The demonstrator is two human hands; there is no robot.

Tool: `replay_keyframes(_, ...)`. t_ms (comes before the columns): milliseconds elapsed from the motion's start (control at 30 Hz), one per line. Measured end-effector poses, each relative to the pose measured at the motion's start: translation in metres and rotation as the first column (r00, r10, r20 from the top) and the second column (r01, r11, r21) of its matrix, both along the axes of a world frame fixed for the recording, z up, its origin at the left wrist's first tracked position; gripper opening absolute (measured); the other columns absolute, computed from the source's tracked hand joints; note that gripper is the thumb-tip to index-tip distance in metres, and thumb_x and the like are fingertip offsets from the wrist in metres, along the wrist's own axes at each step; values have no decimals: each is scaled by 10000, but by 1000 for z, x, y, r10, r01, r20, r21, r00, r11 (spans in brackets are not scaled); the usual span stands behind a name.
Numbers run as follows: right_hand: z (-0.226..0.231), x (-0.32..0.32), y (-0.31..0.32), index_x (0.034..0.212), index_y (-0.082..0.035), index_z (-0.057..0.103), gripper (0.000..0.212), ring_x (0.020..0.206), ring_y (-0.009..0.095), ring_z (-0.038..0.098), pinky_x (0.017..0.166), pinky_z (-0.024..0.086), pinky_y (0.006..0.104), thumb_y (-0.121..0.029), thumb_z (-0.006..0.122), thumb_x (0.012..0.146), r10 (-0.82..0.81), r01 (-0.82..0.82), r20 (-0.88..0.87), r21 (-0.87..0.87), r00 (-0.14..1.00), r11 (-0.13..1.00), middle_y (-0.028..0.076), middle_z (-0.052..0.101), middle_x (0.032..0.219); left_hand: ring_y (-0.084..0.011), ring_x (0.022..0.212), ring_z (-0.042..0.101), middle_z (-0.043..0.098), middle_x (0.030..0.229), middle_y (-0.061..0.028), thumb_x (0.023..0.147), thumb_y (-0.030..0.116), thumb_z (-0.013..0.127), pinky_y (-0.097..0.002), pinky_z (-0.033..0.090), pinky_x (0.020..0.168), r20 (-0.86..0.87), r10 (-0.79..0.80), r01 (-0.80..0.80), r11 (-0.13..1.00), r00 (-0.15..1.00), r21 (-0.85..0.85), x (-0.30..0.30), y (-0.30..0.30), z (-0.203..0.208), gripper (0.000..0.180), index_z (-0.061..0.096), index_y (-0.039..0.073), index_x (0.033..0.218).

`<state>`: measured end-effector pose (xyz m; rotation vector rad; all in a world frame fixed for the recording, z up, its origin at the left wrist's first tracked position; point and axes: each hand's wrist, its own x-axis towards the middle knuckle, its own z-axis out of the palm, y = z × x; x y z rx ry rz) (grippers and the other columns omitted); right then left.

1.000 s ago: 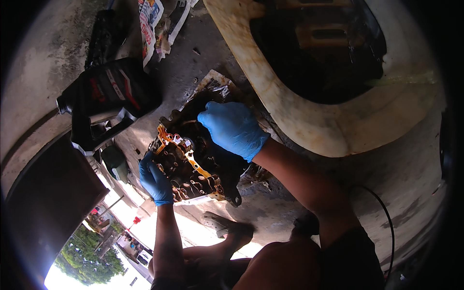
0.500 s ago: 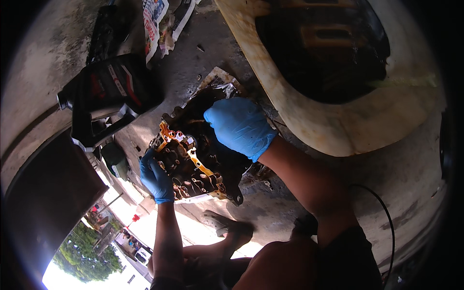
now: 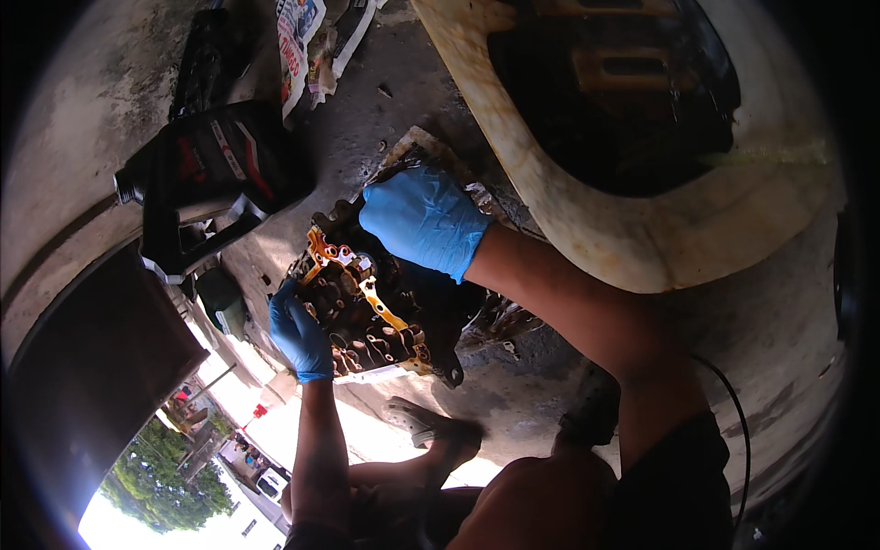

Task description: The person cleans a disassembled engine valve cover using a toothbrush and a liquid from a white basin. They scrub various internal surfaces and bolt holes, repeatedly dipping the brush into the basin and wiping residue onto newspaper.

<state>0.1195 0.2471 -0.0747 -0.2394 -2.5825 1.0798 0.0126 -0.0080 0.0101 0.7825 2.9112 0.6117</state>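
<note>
– Engine part [image 3: 383, 312], dark and oily, with some golden-brown ridges: where exactly does it lie?

– It lies on the grey floor [image 3: 422, 73] in front of the person, between the two hands. At its far end one can see the corner of a stained sheet [image 3: 414, 145].

– And the left hand [image 3: 301, 339], how is it placed?

– It wears a blue glove and touches the left edge of the engine part. The fingers are close together, but whether they are clamped around this edge, I cannot tell.

– Is the right hand [image 3: 423, 220] in the same condition?

– It has a blue glove too, but its fingers are folded inward, like a fist, over the far end of the engine part. Whether there is something inside this fist I cannot tell, because the back of the hand covers it.

– Which things are around?

– To the left, a black bottle [image 3: 220, 165] with a handle, its neck pointing left. Beyond the bottle, some printed paper [image 3: 298, 46]. To the right, a large pale container [image 3: 632, 243] with a wide dark mouth. Nearer to the person, a grey shoe [image 3: 414, 422].
</note>
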Motion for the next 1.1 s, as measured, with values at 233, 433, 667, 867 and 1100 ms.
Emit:
replay_keyframes(233,8,-3,6,742,-105,719,95,719,280,714,598,551,414,-136,637,781,4,-4,9,12,1000,1000,101,687,741,-185,966,659,713,1054,-113,995,36,444,-327,508,897,-64,-12,12,1000,998,2,3,6,-1,270,680,-11,1117)
replay_keyframes(433,11,-7,7,743,-103,713,104,736,301,708,651,554,445,-107,619,788,-159,158,-127,-17,979,987,123,685,747,-190,953,661,714,1048,-105,985,31,453,-331,509,884,-41,25,-26,999,999,-27,3,6,1,270,685,2,1121)
replay_keyframes(667,12,-8,22,800,-59,719,101,798,378,706,743,551,493,-109,642,758,30,21,200,-247,979,969,185,706,819,-182,946,659,713,1045,-105,986,42,459,-328,512,874,-59,-33,32,999,998,-21,1,2,0,269,686,4,1125)
replay_keyframes(867,10,-13,20,824,-64,729,125,797,377,713,730,559,479,-126,628,783,91,-15,245,-297,965,955,203,711,825,-183,952,658,711,1047,-102,990,46,441,-326,511,877,-34,-3,3,1000,999,6,0,0,-3,282,685,4,1125)
replay_keyframes(1100,4,-8,17,793,-74,726,109,719,341,704,661,555,469,-120,629,775,-37,50,81,-165,996,985,151,696,749,-188,973,657,711,1059,-108,986,47,446,-329,506,893,-35,-2,2,1000,999,-10,-1,-1,-2,279,683,3,1127)
